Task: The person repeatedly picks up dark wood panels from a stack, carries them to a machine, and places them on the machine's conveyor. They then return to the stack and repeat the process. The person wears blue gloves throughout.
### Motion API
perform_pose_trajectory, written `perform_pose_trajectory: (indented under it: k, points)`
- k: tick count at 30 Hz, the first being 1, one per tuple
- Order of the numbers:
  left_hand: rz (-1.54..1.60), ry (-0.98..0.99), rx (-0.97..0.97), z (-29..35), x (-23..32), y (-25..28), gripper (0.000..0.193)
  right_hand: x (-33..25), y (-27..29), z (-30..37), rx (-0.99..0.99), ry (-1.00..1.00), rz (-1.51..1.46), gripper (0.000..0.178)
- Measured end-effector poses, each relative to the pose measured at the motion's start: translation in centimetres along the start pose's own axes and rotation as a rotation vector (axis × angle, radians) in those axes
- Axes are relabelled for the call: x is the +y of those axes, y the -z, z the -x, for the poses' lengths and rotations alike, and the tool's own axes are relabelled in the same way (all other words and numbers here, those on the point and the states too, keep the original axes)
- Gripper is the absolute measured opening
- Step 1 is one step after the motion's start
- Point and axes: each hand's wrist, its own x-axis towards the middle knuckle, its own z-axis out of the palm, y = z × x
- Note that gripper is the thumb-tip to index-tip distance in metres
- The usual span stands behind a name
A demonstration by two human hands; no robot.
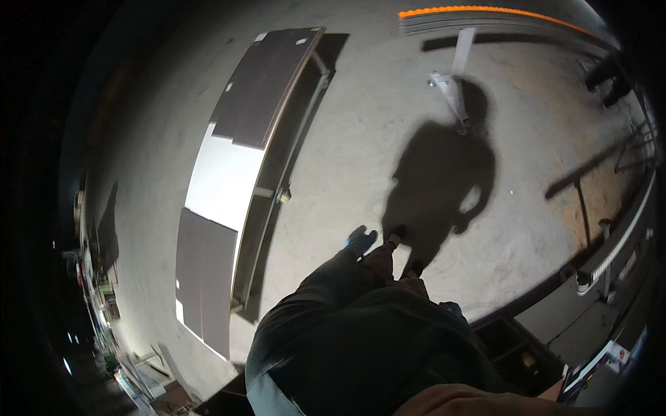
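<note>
Looked dim overall, brightest across the middle of the concrete floor, and fell to black around the round fisheye rim. Shone strongly from behind, throwing a dark, fairly crisp person-shaped shadow ahead over the floor. Glared off the white panel, nearly washing out its surface. Muted the dark clothing and the left hand, leaving little detail. Bent straight edges toward the margins, curving the orange strip along the top. Smeared the clutter at far left beyond clear recognition.
</note>
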Motion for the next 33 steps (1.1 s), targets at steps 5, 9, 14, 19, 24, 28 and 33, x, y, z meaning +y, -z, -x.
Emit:
perform_pose_trajectory:
  k: [5,9,14,19,24,28,33]
  points:
    - [0.251,0.371,0.288,5.5,-16.3,6.1,0.079,-6.3,5.2,-5.2,-0.034,0.348,0.707,0.044]
    - [0.231,0.586,0.179,6.5,-26.3,10.2,0.064,-16.0,3.9,-11.7,0.012,0.516,0.841,0.029]
    - [0.514,0.601,0.054,4.3,-34.0,17.9,0.059,-34.3,-3.4,-19.3,-0.141,0.125,0.274,0.044]
    - [0.636,0.459,0.272,1.9,-39.2,27.2,0.051,-55.6,-10.0,-22.0,-0.100,0.388,0.198,0.045]
    - [0.856,0.488,0.383,-4.6,-41.6,35.1,0.048,-68.1,-12.3,-25.0,-0.226,0.438,0.260,0.041]
    - [0.820,0.415,0.415,-9.4,-42.9,39.6,0.047,-73.6,-13.0,-29.3,-0.259,0.458,0.303,0.038]
    - [0.648,0.477,0.281,-12.8,-45.1,45.2,0.042,-77.3,-12.2,-33.8,-0.212,0.445,0.384,0.034]
